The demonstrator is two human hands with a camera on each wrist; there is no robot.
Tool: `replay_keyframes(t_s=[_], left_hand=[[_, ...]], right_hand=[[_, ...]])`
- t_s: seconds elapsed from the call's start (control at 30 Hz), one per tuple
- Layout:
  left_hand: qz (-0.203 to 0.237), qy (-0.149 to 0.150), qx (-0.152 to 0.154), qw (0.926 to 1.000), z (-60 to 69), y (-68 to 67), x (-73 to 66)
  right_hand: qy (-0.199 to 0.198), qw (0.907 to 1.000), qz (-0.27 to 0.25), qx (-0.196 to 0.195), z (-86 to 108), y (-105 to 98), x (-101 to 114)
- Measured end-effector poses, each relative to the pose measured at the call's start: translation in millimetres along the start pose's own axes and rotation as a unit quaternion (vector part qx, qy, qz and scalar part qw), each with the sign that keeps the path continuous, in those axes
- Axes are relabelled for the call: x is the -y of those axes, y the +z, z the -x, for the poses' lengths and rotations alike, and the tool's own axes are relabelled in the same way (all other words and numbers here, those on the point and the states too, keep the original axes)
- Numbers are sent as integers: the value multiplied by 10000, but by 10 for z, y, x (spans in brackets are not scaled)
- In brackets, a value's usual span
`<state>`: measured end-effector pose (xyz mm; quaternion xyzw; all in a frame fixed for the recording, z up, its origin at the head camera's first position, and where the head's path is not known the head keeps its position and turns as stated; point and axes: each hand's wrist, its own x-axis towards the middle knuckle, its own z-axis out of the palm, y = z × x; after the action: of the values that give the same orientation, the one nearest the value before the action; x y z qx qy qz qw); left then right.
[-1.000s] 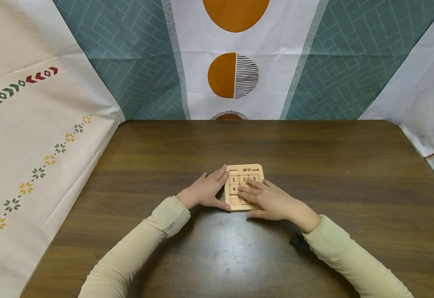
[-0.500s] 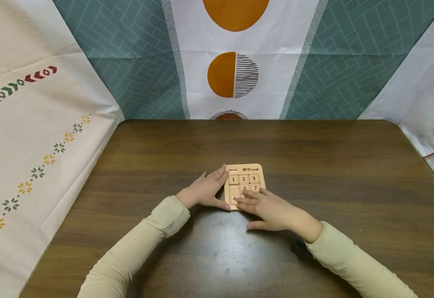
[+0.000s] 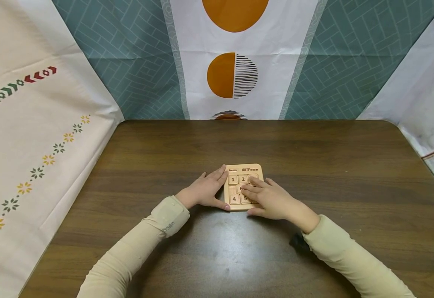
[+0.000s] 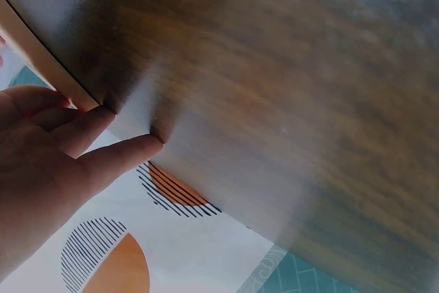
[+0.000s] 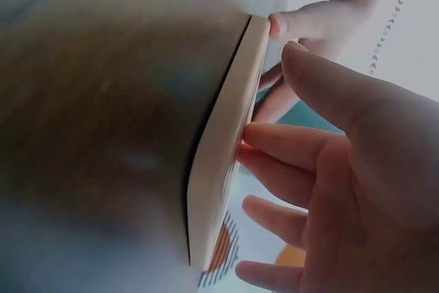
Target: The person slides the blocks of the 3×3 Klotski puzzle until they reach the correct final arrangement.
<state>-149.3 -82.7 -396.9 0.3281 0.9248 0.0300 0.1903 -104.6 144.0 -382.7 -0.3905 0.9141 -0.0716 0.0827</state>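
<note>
a brown wood-grain table sits in a cloth-lined nook, backed by a teal-and-white hanging printed with orange circles and flanked by a cream flower-patterned cloth and pale sheeting; whether this is a home or a workplace cannot be told.

Wearer: 2 long sleeves, pale cream to beige, plain, thin fabric. Left sleeve: close-fitting along the forearm, fine creases across it. Left cuff: thicker than the sleeve, boxy, squared corners; 1 line of small dark lettering on the side, too blurred to read. Right wrist view: the same cuff reads greyer, edge gathered and wavy. Right sleeve: same shade, smooth, lightly creased. Right cuff: thick, rounded, bulging slightly over the wrist. 1 dark patch beside it, object or shadow, cannot tell. Left hand and right hand: bare to the wrist. Right thumbnail: short, rounded.
</note>
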Motion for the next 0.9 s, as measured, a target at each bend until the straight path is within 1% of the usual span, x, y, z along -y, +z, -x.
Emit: replay_keyframes(t_s=[0.1, 0.23, 0.37, 0.47, 0.7, 0.9], left_hand=[[12, 4, -7, 10000, 3, -3, 5], [32, 4, 12, 10000, 7, -8, 2], [35, -6, 21, 10000, 11, -16, -7], [19, -4, 5, 10000, 13, -20, -11], [-11, -15, 14, 10000, 14, -19, -11], [-10, -15, -3, 10000, 19, -25, -16]], right_hand=[[-19, 10000, 23, 1, -47, 12, 38], [-5, 9999, 9, 131, -101, 7, 91], [-7, 9997, -2, 228, -108, -14, 123], [4, 9998, 53, 183, -57, -32, 132], [5, 9998, 104, 170, 148, -94, 159], [1, 9998, 68, 176, 212, -89, 164]])
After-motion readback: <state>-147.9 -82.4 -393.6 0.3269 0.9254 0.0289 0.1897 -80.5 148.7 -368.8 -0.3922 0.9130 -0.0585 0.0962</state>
